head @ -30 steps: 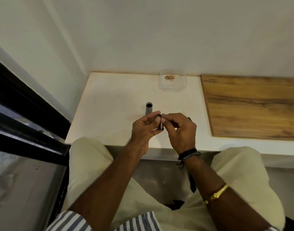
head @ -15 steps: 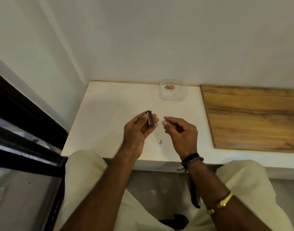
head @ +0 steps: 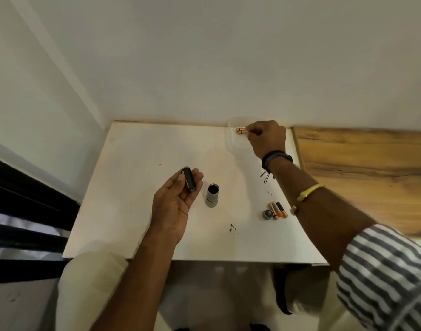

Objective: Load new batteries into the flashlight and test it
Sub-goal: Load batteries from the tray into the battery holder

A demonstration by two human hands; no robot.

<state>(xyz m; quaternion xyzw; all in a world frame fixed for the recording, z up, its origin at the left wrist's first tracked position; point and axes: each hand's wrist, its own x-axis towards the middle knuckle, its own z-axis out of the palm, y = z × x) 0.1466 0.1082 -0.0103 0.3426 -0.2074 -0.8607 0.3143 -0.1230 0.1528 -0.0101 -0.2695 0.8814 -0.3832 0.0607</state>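
Note:
My left hand (head: pixel 175 201) holds a black battery holder (head: pixel 189 179) between thumb and fingers over the white table (head: pixel 142 168). Just to its right the grey flashlight body (head: pixel 212 195) stands upright on the table, open end up. My right hand (head: pixel 265 137) reaches into a clear plastic tray (head: pixel 231 134) at the back edge and pinches the copper-coloured batteries (head: pixel 241 130) lying there. The round flashlight cap (head: pixel 268 214) and three used batteries (head: pixel 279 210) lie together on the table under my right forearm.
A wooden board (head: pixel 362 173) adjoins the table on the right. White walls close the back and left; a dark window frame (head: pixel 25 201) runs along the left. Small dark specks (head: pixel 232 227) lie near the table's front.
My right hand has left the battery holder and stretched back to the tray's batteries. My left hand moved left with the holder, uncovering the flashlight body.

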